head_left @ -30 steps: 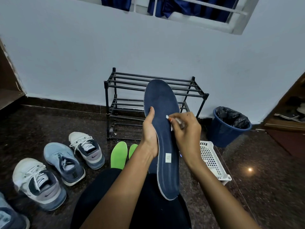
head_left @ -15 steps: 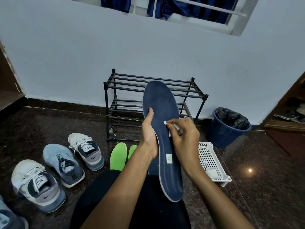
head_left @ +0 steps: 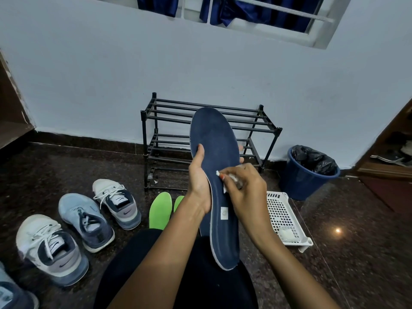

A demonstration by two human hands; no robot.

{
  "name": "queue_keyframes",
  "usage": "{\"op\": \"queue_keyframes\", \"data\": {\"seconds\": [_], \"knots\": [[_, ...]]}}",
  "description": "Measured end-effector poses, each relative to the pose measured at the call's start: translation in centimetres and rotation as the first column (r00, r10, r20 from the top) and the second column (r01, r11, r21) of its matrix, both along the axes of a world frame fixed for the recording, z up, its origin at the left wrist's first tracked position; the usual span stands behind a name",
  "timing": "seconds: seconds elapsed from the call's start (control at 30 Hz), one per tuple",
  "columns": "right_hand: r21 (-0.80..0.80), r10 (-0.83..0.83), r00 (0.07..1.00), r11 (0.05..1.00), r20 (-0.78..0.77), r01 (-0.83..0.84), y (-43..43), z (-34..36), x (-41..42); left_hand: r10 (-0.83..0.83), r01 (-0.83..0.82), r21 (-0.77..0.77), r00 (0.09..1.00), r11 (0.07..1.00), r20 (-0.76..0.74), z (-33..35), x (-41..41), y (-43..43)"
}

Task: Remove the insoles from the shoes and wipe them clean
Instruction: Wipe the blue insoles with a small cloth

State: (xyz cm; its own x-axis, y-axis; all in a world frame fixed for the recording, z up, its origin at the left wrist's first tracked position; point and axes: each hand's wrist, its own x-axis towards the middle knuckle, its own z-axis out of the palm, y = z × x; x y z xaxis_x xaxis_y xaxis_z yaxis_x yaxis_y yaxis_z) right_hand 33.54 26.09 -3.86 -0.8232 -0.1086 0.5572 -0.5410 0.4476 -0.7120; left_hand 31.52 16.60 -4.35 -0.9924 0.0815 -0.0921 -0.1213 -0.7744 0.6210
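A long navy insole (head_left: 217,141) stands upright in front of me, heel end down over my lap. My left hand (head_left: 199,179) grips its left edge at mid-length, thumb up along the face. My right hand (head_left: 245,190) pinches a small white wipe (head_left: 225,178) and presses it on the insole's middle. Two green insoles (head_left: 161,210) lie on the floor behind my knee. Sneakers sit at the left: a white one (head_left: 117,202), a light blue one (head_left: 85,220) and another white one (head_left: 50,248).
A black metal shoe rack (head_left: 176,128) stands against the wall behind the insole. A white plastic basket (head_left: 283,217) holding a white wad lies on the floor at the right. A blue bin (head_left: 299,181) with a black liner stands beyond it. The floor is dark granite.
My right hand with the wipe has slid slightly down and left across the insole's face. My left hand keeps the same grip; the insole has shifted only a little.
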Motion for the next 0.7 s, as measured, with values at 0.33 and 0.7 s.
{"op": "queue_keyframes", "data": {"seconds": [0.33,0.7], "knots": [[0.046,0.063,0.998,0.997,-0.001,-0.062,-0.7,-1.1,1.8,0.064,-0.063,0.004,0.996,0.998,-0.065,-0.1,0.0,-0.1],[0.019,0.078,0.997,0.997,-0.022,-0.078,-0.8,-0.9,1.4,0.107,-0.106,0.047,0.994,0.993,-0.020,0.3,0.0,-0.1]]}}
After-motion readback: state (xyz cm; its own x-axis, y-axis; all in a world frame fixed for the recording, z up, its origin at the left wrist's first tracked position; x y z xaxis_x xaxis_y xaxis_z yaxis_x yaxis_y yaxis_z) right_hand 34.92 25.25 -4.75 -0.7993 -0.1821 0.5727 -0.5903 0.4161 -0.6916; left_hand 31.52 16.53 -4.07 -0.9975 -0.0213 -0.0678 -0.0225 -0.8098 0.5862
